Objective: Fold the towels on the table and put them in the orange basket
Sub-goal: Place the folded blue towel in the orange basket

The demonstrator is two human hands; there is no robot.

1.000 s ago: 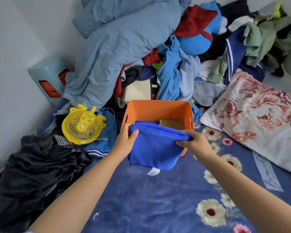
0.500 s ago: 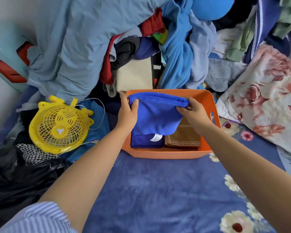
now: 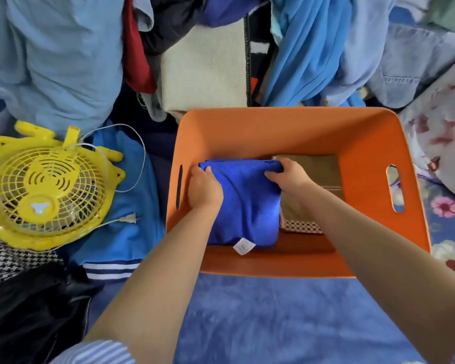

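The orange basket (image 3: 294, 132) stands on the blue floral bedspread, seen from above. A folded blue towel (image 3: 247, 206) with a white tag lies in its left half. My left hand (image 3: 204, 189) grips the towel's far left corner, close to the basket's left wall. My right hand (image 3: 289, 176) grips the far right corner. A folded brown towel (image 3: 315, 169) with a checked edge lies in the right half, partly hidden under my right forearm.
A yellow fan (image 3: 45, 190) with a white cord lies left of the basket on blue and black clothes. A high pile of clothes (image 3: 63, 61) rises behind the basket. A floral pillow (image 3: 441, 132) lies to the right. Blue bedspread (image 3: 260, 316) spreads in front.
Both hands carried the blue towel from in front of the basket over its near rim and down into the left half. The view moved closer and looks more steeply down.
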